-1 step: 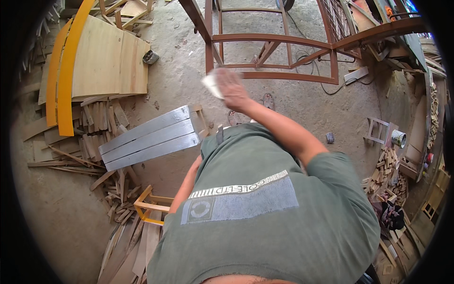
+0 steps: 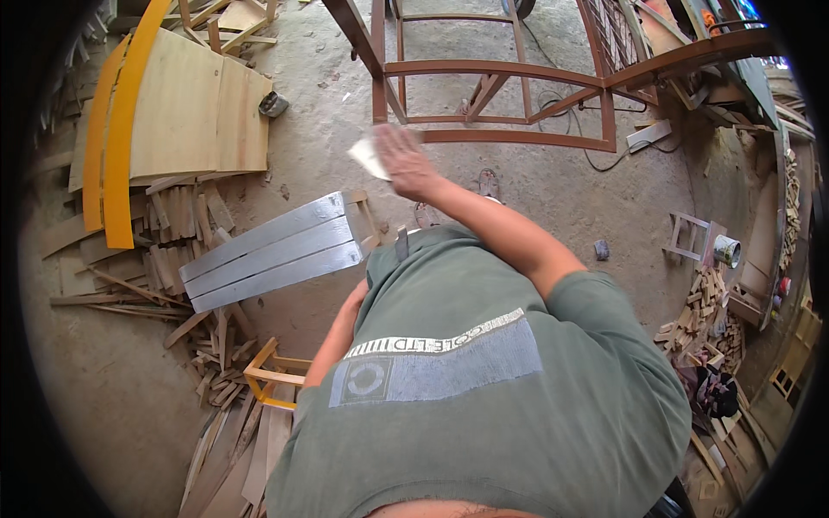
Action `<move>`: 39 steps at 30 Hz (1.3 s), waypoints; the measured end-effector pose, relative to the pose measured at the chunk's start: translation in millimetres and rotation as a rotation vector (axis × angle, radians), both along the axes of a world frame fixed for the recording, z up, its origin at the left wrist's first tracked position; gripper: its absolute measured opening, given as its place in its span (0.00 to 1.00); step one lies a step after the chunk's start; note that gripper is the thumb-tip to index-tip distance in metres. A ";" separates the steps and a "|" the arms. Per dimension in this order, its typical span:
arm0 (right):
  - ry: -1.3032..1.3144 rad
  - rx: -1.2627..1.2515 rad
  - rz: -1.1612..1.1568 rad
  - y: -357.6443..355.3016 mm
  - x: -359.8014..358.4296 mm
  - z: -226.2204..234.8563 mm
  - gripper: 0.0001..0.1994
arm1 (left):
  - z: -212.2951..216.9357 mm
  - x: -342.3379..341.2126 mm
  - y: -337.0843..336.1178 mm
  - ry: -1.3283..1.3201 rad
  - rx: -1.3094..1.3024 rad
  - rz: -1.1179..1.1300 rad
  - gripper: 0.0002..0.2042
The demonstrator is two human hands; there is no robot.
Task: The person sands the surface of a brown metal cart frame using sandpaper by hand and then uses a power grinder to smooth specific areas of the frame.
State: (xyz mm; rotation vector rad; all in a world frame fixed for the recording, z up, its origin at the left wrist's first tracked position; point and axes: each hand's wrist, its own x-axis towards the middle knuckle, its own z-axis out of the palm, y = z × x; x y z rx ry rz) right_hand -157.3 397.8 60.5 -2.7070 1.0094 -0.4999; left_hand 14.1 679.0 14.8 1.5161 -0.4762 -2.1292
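While a brown welded metal frame (image 2: 518, 137) stood ahead of you, a silver-painted slatted bench (image 2: 269, 250) sat nearer you, left of that frame. On your side of the frame, your green T-shirt (image 2: 509, 293) hid your left hand, so its grip could not be told. Your blurred right hand (image 2: 409, 164) was at the frame's near-left corner, contact unclear, holding a white sheet (image 2: 367, 160) under its palm.

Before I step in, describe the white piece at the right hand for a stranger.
Find the big brown frame up top. Near its lower-left corner is the right hand, the white piece jutting out leftward. Its pale, flat shape sets it apart from the brown bars.
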 end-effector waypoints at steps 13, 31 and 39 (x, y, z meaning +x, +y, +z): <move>0.028 0.071 -0.209 7.3 -101.3 11.6 0.37 | 51.2 28.0 -187.1 -0.559 -0.307 0.062 0.22; 0.161 0.186 -0.278 7.0 -161.1 -6.1 0.39 | 15.5 -94.7 -287.4 -0.117 -0.083 0.344 0.22; 0.329 -0.131 -1.001 -23.1 -428.7 -15.5 0.40 | -5.7 -47.9 -282.9 -0.292 -0.112 0.585 0.26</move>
